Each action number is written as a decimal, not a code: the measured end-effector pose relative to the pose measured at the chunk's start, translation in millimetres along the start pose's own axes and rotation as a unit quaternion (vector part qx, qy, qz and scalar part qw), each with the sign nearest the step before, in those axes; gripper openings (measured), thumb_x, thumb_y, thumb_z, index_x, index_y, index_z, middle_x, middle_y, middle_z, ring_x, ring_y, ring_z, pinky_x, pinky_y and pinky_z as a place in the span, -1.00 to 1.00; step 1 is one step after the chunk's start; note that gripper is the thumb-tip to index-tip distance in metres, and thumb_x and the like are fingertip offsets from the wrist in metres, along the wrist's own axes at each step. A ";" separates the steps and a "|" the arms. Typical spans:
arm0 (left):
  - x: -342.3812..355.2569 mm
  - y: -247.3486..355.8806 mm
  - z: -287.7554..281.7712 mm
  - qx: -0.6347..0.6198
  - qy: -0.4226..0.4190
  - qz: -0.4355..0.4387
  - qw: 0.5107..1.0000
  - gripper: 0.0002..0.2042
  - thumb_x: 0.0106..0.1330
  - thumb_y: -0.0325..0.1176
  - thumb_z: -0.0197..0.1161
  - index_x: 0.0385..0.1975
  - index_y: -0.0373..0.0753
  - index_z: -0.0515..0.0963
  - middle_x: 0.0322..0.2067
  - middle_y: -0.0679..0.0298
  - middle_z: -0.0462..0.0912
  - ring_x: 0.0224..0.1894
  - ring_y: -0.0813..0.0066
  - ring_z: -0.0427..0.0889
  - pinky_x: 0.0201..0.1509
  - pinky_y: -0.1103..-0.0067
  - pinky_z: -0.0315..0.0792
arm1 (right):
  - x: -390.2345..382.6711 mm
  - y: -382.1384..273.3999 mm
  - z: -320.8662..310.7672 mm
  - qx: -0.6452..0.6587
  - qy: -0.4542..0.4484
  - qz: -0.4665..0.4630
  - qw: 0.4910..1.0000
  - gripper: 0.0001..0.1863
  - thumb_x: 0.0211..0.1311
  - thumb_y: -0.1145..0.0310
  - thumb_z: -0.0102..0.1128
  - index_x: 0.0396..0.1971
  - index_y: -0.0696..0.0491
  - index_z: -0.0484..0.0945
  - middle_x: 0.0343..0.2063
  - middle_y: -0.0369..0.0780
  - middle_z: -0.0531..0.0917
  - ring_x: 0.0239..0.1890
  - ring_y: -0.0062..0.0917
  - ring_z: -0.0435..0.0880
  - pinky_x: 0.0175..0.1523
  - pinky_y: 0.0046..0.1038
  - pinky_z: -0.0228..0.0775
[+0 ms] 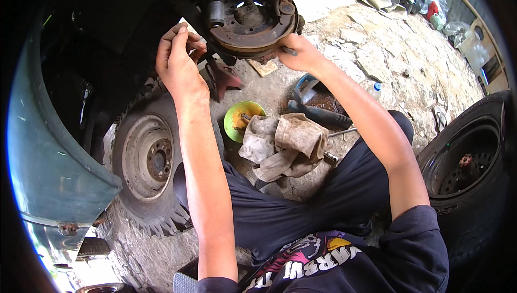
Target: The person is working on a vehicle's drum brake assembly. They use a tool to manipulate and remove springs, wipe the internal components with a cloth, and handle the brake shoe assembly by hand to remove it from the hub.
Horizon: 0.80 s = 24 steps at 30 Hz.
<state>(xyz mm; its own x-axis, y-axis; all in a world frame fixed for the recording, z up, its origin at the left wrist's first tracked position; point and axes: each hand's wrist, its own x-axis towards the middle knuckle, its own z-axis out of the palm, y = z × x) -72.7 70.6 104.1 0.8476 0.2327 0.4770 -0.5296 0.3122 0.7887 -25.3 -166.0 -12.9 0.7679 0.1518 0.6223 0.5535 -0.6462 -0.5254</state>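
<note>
Ground: cracked stone floor (377, 51) outdoors, below the rusty brake plate (250, 16).
Around: a wheel (148, 158) lies left of the plate; a green bowl (237, 118) and rag (283, 145) lie beneath it.
Left hand (177, 59): raised, fingers curled at the plate's left edge, grip unclear.
Right hand (301, 53): grip clenched on a small tool (289, 51), its length pointing left at the plate's lower rim.

left hand (177, 61) behind rusty brake plate (250, 16) | right hand (301, 53) at its lower edge
</note>
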 end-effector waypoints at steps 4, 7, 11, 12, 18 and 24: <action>1.0 2.7 -2.6 0.007 0.006 0.002 1.000 -0.86 0.31 -0.41 0.16 -0.22 -0.29 0.58 -0.52 0.33 0.56 -0.48 0.61 0.52 -0.30 0.62 0.41 | 0.7 -7.1 -2.0 -0.186 -0.026 0.062 0.980 -0.87 0.02 0.43 0.16 -0.41 0.10 0.61 -0.45 -0.04 0.68 -0.34 -0.10 0.69 -0.24 -0.17 0.55; 1.5 -1.6 -0.4 -0.007 -0.001 -0.004 1.000 -0.86 0.31 -0.41 0.16 -0.22 -0.29 0.58 -0.51 0.32 0.56 -0.48 0.60 0.52 -0.29 0.62 0.41 | -8.8 -0.2 16.4 -0.162 -0.047 -0.004 0.986 -0.85 0.04 0.34 0.19 -0.47 0.10 0.60 -0.44 -0.04 0.68 -0.31 -0.10 0.69 -0.25 -0.15 0.56; 1.1 0.5 -2.3 0.000 0.003 -0.005 1.000 -0.86 0.32 -0.41 0.16 -0.23 -0.29 0.58 -0.50 0.33 0.56 -0.48 0.59 0.52 -0.28 0.61 0.40 | -4.7 -13.4 12.9 0.052 -0.036 -0.080 0.995 -0.87 0.09 0.51 0.16 -0.34 0.16 0.61 -0.45 -0.08 0.68 -0.35 -0.21 0.71 -0.24 -0.33 0.54; 0.4 0.3 -1.4 0.000 0.002 -0.003 1.000 -0.86 0.32 -0.41 0.16 -0.23 -0.29 0.58 -0.50 0.33 0.56 -0.47 0.59 0.52 -0.28 0.61 0.40 | -3.1 -9.7 10.8 0.056 -0.044 -0.047 0.996 -0.86 0.09 0.52 0.16 -0.33 0.15 0.62 -0.44 -0.08 0.69 -0.35 -0.21 0.71 -0.24 -0.33 0.54; 0.1 1.0 -3.0 0.009 0.003 -0.003 1.000 -0.86 0.32 -0.40 0.16 -0.23 -0.29 0.58 -0.50 0.33 0.56 -0.47 0.59 0.52 -0.28 0.61 0.40 | 1.3 -4.2 -5.8 -0.227 -0.003 0.067 0.972 -0.88 0.04 0.55 0.10 -0.40 0.13 0.59 -0.44 -0.06 0.67 -0.38 -0.12 0.68 -0.26 -0.24 0.56; 0.4 -0.2 -0.5 0.003 0.001 -0.008 1.000 -0.86 0.32 -0.40 0.15 -0.23 -0.28 0.58 -0.50 0.34 0.56 -0.46 0.60 0.52 -0.27 0.61 0.39 | -8.3 -10.7 19.5 -0.018 0.001 -0.054 0.998 -0.89 0.05 0.53 0.11 -0.37 0.14 0.54 -0.46 -0.03 0.64 -0.37 -0.06 0.65 -0.28 -0.22 0.54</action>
<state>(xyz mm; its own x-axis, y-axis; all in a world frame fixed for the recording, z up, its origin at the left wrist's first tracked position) -72.3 71.1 103.9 0.8563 0.2296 0.4627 -0.5150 0.3108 0.7988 -31.3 -145.7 -23.8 0.7034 0.2207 0.6757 0.6216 -0.6522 -0.4340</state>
